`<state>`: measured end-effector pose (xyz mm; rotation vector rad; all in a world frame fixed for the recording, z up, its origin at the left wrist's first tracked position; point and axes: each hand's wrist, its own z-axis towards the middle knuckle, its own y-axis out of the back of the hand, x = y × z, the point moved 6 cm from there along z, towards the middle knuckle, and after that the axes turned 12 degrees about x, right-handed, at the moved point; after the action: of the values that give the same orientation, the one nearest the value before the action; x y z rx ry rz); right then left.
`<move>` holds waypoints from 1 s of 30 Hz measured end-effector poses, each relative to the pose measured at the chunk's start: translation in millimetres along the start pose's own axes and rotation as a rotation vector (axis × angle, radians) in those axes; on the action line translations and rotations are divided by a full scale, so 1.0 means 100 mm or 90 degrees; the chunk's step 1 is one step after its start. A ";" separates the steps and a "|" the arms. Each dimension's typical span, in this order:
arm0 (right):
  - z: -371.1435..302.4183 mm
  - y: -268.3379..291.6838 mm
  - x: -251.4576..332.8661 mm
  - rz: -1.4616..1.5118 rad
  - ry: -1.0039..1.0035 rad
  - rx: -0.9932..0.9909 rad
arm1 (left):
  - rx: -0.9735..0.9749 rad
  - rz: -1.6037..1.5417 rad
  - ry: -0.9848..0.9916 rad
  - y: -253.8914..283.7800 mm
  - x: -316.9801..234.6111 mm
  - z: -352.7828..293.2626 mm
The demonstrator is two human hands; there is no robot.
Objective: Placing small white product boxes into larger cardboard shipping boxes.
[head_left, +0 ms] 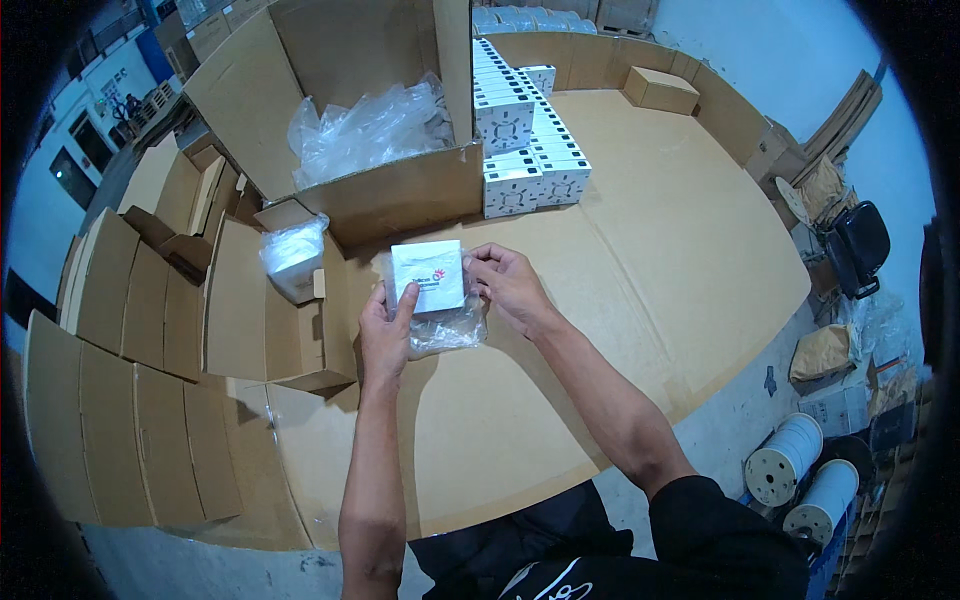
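Cardboard-covered surface (620, 300) fills the view, warehouse clutter around it. Both my hands hold a small white box (428, 276) above the surface, partly in a clear plastic bag (448, 326) hanging below it. My left hand (385, 335) grips the box's left lower edge, thumb on its front. My right hand (510, 285) pinches the right edge with fingertips. Behind: open carton (400, 190) with crumpled plastic, rows of white boxes (525, 150). Cable spools (800, 470) lie on the floor at right.
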<state>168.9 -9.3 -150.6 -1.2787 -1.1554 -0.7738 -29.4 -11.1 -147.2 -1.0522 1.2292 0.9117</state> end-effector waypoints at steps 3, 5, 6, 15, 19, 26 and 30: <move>-0.01 -0.06 -0.03 0.086 0.024 -0.003 | 0.006 0.013 -0.001 0.02 -0.02 0.01; -0.03 -0.13 -0.01 0.243 0.096 0.018 | 0.007 0.007 -0.005 0.01 -0.06 0.01; -0.04 -0.13 -0.01 0.242 0.095 0.018 | -0.006 0.021 0.006 -0.01 -0.11 -0.01; -0.06 -0.21 0.14 0.268 0.162 0.078 | -0.055 -0.052 -0.116 0.04 -0.19 0.02; -0.09 -0.21 0.20 0.256 0.189 0.079 | -0.042 -0.077 -0.128 0.03 -0.24 0.00; -0.15 -0.28 0.34 0.234 0.245 0.125 | -0.002 -0.155 -0.204 -0.04 -0.36 0.00; -0.14 -0.30 0.36 0.186 0.245 0.121 | 0.014 -0.232 -0.210 -0.03 -0.28 0.04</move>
<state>154.5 -22.3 -105.8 -1.0524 -0.6954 -0.6390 -28.6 -8.2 -119.2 -1.0187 0.7416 0.7489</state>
